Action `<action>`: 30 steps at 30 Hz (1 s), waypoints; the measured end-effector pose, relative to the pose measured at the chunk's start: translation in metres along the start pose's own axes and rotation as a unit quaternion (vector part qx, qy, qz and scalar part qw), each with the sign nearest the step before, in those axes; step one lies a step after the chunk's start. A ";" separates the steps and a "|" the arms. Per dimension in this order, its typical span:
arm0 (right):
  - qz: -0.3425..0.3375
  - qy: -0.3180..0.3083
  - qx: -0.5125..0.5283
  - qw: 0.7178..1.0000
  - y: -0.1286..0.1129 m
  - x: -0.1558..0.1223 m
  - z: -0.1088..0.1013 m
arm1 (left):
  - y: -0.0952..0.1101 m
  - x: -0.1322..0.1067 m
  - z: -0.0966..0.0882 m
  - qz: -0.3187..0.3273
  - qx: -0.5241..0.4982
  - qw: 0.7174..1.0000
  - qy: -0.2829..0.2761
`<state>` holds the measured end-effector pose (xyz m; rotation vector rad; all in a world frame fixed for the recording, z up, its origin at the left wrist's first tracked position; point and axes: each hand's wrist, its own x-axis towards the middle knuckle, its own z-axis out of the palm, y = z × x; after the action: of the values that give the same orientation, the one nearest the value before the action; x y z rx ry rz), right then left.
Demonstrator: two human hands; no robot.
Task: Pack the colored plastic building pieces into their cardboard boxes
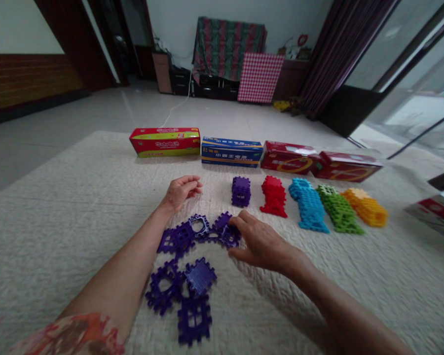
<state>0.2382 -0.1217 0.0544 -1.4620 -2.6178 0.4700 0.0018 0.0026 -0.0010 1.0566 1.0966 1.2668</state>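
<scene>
Several loose purple interlocking tiles [187,256] lie scattered on a cream quilted mat [59,222] in front of me. My right hand [257,241] rests on the mat with its fingertips touching a purple tile [229,235] at the right edge of the pile; the fingers are curved and close together. My left hand [180,191] hovers beyond the pile, palm up, fingers loosely curled and holding nothing. Past the hands stand stacked tiles in a row: purple stack [241,191], red stack [274,196], blue stack [309,204], green stack [338,209], orange stack [366,207].
Behind the stacks lie boxes in a line: a red-and-yellow box [165,141], a blue box [231,152], and two red boxes [288,158], [346,166]. Another box [434,209] sits at the right edge. A tiled floor, a covered cabinet [227,49] and curtains lie farther back.
</scene>
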 end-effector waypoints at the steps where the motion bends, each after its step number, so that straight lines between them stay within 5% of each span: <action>1: -0.007 -0.003 0.007 1.000 0.000 -0.001 -0.002 | 0.000 0.000 0.000 0.000 0.000 1.000 0.000; 5: -0.041 -0.006 0.055 0.998 0.009 -0.002 -0.019 | 0.000 -0.001 0.001 0.001 0.000 1.000 0.001; 10: -0.004 0.050 0.062 0.997 0.031 0.002 -0.032 | 0.001 -0.002 0.001 -0.002 -0.002 1.000 0.003; 18: 0.024 0.080 -0.005 0.996 0.053 0.007 -0.020 | 0.001 -0.001 0.001 -0.001 0.006 1.000 0.002; 30: -0.010 0.283 0.088 0.955 0.064 0.027 0.003 | 0.003 -0.002 0.002 -0.006 0.003 1.000 0.003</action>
<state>0.2749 -0.0680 0.0298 -1.2763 -2.0796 0.2253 0.0034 0.0005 0.0021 1.0502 1.1100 1.2580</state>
